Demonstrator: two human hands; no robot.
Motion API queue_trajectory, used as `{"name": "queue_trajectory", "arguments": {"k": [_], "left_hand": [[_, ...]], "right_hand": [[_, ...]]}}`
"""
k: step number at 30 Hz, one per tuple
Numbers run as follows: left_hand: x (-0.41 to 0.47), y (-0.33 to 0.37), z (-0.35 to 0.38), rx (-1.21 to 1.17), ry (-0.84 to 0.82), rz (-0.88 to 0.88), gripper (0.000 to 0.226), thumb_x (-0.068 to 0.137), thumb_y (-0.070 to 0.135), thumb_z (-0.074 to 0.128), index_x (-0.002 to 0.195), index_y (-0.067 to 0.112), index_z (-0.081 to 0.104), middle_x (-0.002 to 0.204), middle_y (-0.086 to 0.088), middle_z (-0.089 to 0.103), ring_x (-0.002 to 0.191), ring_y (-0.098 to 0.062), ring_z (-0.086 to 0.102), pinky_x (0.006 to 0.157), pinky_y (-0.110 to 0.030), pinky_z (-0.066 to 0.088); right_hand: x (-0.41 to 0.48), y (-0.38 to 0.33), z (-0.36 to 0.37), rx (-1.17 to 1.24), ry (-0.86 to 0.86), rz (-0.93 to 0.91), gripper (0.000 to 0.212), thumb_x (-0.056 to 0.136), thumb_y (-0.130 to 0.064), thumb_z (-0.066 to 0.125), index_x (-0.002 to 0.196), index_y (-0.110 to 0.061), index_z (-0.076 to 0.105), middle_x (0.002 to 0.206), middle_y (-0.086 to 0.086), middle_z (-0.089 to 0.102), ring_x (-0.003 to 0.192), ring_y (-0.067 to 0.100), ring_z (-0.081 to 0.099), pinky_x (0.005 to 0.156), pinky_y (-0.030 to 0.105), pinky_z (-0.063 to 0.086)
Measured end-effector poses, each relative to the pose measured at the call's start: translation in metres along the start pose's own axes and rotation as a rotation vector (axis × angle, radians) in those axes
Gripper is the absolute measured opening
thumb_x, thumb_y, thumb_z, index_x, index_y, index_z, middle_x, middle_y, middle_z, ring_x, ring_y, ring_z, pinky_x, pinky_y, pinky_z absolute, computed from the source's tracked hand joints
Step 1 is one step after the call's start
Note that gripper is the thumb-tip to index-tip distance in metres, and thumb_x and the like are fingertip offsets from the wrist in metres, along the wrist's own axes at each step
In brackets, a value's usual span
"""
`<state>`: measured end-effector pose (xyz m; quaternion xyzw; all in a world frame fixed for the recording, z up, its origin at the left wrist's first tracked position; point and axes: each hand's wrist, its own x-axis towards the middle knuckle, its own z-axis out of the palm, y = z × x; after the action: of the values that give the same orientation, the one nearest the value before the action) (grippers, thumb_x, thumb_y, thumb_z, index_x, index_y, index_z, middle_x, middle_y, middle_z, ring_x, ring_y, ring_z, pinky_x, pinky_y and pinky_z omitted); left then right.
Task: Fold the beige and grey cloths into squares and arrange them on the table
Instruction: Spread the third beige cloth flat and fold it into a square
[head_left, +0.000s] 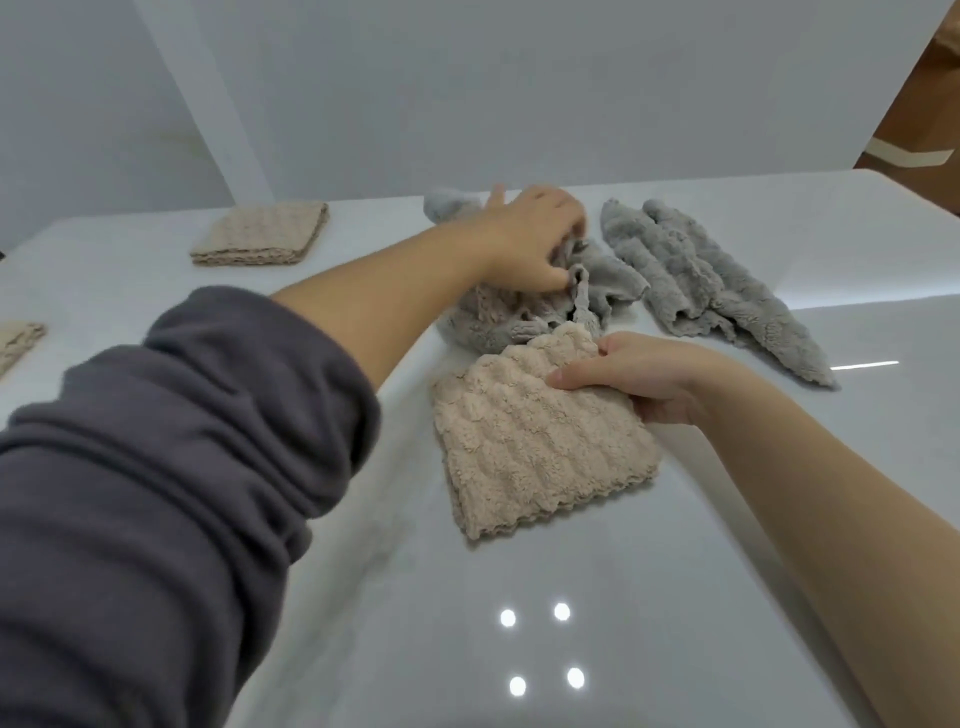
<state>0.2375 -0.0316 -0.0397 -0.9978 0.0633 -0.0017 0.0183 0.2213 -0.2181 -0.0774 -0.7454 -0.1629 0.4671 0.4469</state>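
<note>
A folded beige cloth (535, 441) lies at the table's middle, and my right hand (639, 379) grips its far right corner, thumb on top. Just behind it sits a crumpled grey cloth (498, 322). My left hand (535, 239) reaches across and grips this grey cloth's bunched top with curled fingers. A second grey cloth (717, 291) lies loosely spread to the right. A folded beige square (262, 234) rests at the far left, and another beige cloth's corner (15, 343) shows at the left edge.
The white glossy table (519, 623) reflects ceiling lights near me. A grey wall stands behind the table's far edge. A brown cardboard box (924, 104) sits beyond the right back corner.
</note>
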Motion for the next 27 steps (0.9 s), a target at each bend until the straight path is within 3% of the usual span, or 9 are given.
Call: {"name": "queue_trajectory", "arguments": {"k": [4, 6, 8, 11, 13, 16, 19, 24, 27], "left_hand": [[0.041, 0.036, 0.010, -0.010, -0.129, 0.218, 0.078, 0.086, 0.005, 0.051, 0.151, 0.035, 0.021, 0.160, 0.005, 0.022, 0.149, -0.016, 0.012, 0.118, -0.054, 0.015], [0.054, 0.044, 0.022, -0.038, -0.229, 0.257, 0.085, 0.083, -0.002, 0.045, 0.151, 0.041, 0.018, 0.158, 0.002, 0.027, 0.145, -0.022, 0.024, 0.114, -0.048, 0.030], [0.060, 0.046, 0.029, 0.004, -0.260, 0.291, 0.077, 0.086, 0.004, 0.042, 0.151, 0.040, 0.021, 0.151, 0.002, 0.036, 0.133, -0.022, 0.039, 0.110, -0.050, 0.035], [0.056, 0.029, 0.030, 0.179, -0.168, 0.255, 0.047, 0.098, 0.019, 0.040, 0.144, 0.031, 0.042, 0.143, 0.003, 0.043, 0.136, -0.021, 0.033, 0.117, -0.058, 0.009], [0.043, 0.013, 0.027, 0.179, -0.145, 0.218, 0.037, 0.099, 0.019, 0.041, 0.132, 0.026, 0.056, 0.140, 0.004, 0.048, 0.133, -0.022, 0.036, 0.117, -0.059, 0.003], [0.011, -0.020, 0.034, 0.075, -0.083, 0.130, 0.028, 0.094, 0.020, 0.046, 0.114, 0.023, 0.065, 0.129, 0.006, 0.058, 0.121, -0.021, 0.048, 0.114, -0.057, 0.020], [-0.036, -0.053, 0.047, -0.040, 0.019, -0.015, 0.033, 0.085, 0.032, 0.042, 0.100, 0.016, 0.067, 0.105, -0.001, 0.068, 0.095, -0.021, 0.059, 0.089, -0.043, 0.047], [-0.114, -0.079, 0.057, -0.070, 0.113, -0.098, 0.045, 0.077, 0.035, 0.038, 0.097, 0.010, 0.069, 0.094, -0.003, 0.065, 0.092, -0.024, 0.057, 0.083, -0.041, 0.045], [-0.148, -0.088, 0.052, -0.065, 0.070, -0.104, 0.048, 0.075, 0.045, 0.031, 0.085, 0.016, 0.068, 0.081, 0.003, 0.064, 0.082, -0.022, 0.058, 0.098, -0.040, 0.036]], "right_hand": [[0.002, 0.003, -0.001, 0.010, 0.004, -0.018, 0.024, 0.087, -0.018, 0.071, 0.105, -0.008, 0.059, 0.092, 0.005, 0.076, 0.085, 0.018, 0.073, 0.073, 0.030, 0.060], [0.004, 0.004, -0.002, 0.010, -0.006, -0.023, 0.023, 0.087, -0.017, 0.071, 0.105, -0.008, 0.060, 0.092, 0.005, 0.076, 0.084, 0.017, 0.073, 0.072, 0.029, 0.060], [0.006, 0.004, -0.004, -0.001, -0.004, -0.020, 0.023, 0.086, -0.018, 0.072, 0.104, -0.010, 0.061, 0.090, 0.003, 0.076, 0.083, 0.015, 0.073, 0.070, 0.027, 0.059], [0.007, 0.004, -0.007, -0.010, -0.010, -0.008, 0.021, 0.085, -0.021, 0.073, 0.099, -0.012, 0.061, 0.084, 0.000, 0.076, 0.081, 0.014, 0.073, 0.070, 0.027, 0.059], [0.006, 0.003, -0.007, -0.021, -0.006, -0.002, 0.020, 0.086, -0.022, 0.072, 0.097, -0.011, 0.060, 0.076, -0.002, 0.075, 0.073, 0.011, 0.073, 0.064, 0.025, 0.058], [0.005, 0.004, -0.008, -0.029, -0.017, -0.007, 0.017, 0.089, -0.022, 0.070, 0.094, -0.011, 0.058, 0.071, -0.004, 0.074, 0.067, 0.009, 0.071, 0.058, 0.022, 0.057], [0.002, 0.005, -0.009, 0.017, -0.054, -0.022, 0.013, 0.091, -0.021, 0.066, 0.097, -0.011, 0.061, 0.079, -0.002, 0.076, 0.075, 0.011, 0.073, 0.063, 0.024, 0.059], [0.001, 0.007, -0.018, 0.112, -0.101, -0.034, 0.040, 0.081, -0.026, 0.068, 0.115, -0.005, 0.061, 0.107, 0.008, 0.073, 0.100, 0.023, 0.070, 0.085, 0.037, 0.058], [0.000, 0.008, -0.028, 0.183, -0.049, -0.056, 0.035, 0.086, -0.026, 0.063, 0.113, -0.004, 0.062, 0.102, 0.008, 0.075, 0.092, 0.020, 0.072, 0.074, 0.032, 0.060]]}}
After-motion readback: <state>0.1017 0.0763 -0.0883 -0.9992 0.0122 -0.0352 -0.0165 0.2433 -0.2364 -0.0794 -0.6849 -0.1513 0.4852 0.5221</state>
